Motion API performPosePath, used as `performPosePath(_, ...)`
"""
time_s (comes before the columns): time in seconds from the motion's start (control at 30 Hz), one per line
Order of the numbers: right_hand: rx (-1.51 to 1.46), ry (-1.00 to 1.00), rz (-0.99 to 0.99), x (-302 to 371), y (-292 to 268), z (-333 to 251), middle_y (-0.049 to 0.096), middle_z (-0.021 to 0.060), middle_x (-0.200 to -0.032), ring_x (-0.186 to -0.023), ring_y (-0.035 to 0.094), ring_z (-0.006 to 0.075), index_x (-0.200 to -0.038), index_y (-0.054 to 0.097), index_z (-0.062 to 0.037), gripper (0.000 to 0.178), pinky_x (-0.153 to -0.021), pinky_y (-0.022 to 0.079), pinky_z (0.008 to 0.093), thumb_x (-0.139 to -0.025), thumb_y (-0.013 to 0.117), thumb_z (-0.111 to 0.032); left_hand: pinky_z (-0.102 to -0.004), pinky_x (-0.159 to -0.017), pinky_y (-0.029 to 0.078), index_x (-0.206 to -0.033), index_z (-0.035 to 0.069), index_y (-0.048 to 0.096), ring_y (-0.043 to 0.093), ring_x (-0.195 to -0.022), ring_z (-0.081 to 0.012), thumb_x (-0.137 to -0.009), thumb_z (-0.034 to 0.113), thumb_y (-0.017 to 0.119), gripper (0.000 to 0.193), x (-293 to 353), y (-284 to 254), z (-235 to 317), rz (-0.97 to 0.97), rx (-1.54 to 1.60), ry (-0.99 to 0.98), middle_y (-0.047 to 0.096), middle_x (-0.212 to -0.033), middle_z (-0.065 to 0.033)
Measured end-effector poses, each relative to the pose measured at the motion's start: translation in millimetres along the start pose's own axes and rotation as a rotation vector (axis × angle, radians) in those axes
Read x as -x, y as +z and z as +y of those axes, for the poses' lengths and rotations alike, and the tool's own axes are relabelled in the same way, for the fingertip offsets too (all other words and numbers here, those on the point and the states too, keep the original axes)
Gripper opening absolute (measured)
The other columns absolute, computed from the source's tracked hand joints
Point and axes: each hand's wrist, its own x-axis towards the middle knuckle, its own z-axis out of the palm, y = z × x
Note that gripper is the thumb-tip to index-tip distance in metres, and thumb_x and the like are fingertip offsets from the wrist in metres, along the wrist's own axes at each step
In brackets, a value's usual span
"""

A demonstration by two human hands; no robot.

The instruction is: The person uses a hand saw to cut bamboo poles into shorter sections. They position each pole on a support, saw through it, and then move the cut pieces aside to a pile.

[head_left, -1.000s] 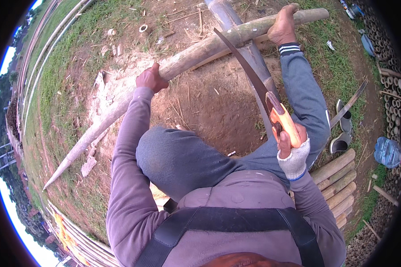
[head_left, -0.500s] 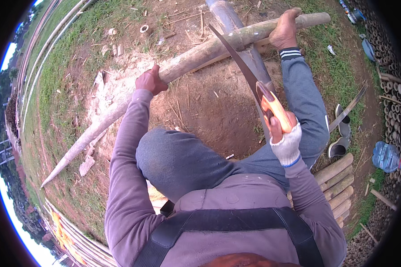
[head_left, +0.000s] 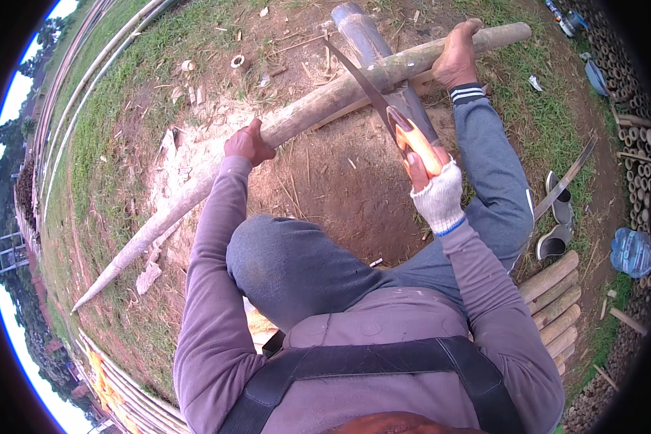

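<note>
A long bamboo pole slants from the lower left ground up to the far right. It rests across a thick grey pole, and my bare foot presses on it near its far right end. My left hand is wrapped round the pole left of the middle. In a white knit glove with bare fingers, my right hand grips the orange wooden handle of a handsaw. The curved, dark blade lies across the pole, between my left hand and my foot.
Pale sawdust and bamboo offcuts litter the ground. To the right are a machete, dark shoes, a clear blue plastic jug, cut bamboo lengths and stacked bamboo. More poles lie at lower left.
My right hand has pushed the saw forward and to the left, so the handle is nearer the pole. My left hand keeps its hold, and the pole has barely shifted.
</note>
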Motion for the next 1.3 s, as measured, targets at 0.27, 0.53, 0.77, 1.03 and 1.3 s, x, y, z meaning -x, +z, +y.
performPosePath(0.27, -0.109, 0.013, 0.043, 3.0, -12.0, 3.8, 0.073, 0.0156, -0.081, -0.070, 0.073, 0.0251, -0.101, 0.072, 0.0037, 0.019, -0.066, 0.056, 0.0371, -0.100, 0.076, -0.015, -0.0458, -0.089, 0.060, -0.141, 0.013, 0.058, 0.076, -0.103, -0.0363, -0.073, 0.039, 0.088, 0.079, -14.2, 13.5, 18.9, -0.002, 0.014, 0.048, 0.078, -0.113, -0.0168)
performPosePath(0.53, 0.086, 0.053, -0.061, -36.2, 7.6, -0.7, 0.073, 0.0131, -0.081, -0.072, 0.072, 0.0218, -0.105, 0.069, 0.0039, 0.030, -0.067, 0.055, 0.0354, -0.103, 0.076, -0.025, -0.0462, -0.094, 0.060, -0.130, 0.015, 0.060, 0.075, -0.111, -0.0356, -0.076, 0.039, 0.085, 0.065, -8.0, -6.9, 15.3, -0.032, 0.024, 0.013, 0.077, -0.117, -0.0152)
performPosePath(0.77, 0.038, -0.012, -0.092, 51.0, -62.8, -4.2, 0.062, 0.0037, -0.072, -0.062, 0.060, 0.0109, -0.105, 0.064, 0.0036, 0.028, -0.059, 0.048, 0.0306, -0.107, 0.067, -0.024, -0.0476, -0.087, 0.061, -0.126, 0.012, 0.061, 0.077, -0.100, -0.0369, -0.074, 0.038, 0.087, 0.064, -3.7, 15.9, -1.0, 0.025, 0.010, -0.007, 0.077, -0.111, -0.0163)
performPosePath(1.03, 0.214, 0.046, -0.024, -84.4, 30.8, 7.1, 0.071, 0.0160, -0.075, -0.070, 0.074, 0.0257, -0.105, 0.071, 0.0051, 0.039, -0.065, 0.056, 0.0396, -0.102, 0.076, -0.034, -0.0486, -0.092, 0.060, -0.135, 0.016, 0.061, 0.076, -0.108, -0.0376, -0.073, 0.039, 0.086, 0.071, -12.7, 4.0, 21.5, -0.001, 0.019, 0.049, 0.078, -0.117, -0.0175)
performPosePath(1.3, 0.002, 0.091, -0.093, 56.3, -66.9, -3.9, 0.072, 0.0125, -0.085, -0.073, 0.070, 0.0259, -0.110, 0.068, 0.0045, 0.024, -0.067, 0.054, 0.0384, -0.104, 0.072, -0.018, -0.0486, -0.085, 0.060, -0.124, 0.014, 0.060, 0.076, -0.098, -0.0389, -0.073, 0.041, 0.087, 0.063, -13.6, 21.8, 0.8, 0.044, 0.025, 0.028, 0.078, -0.107, -0.0176)
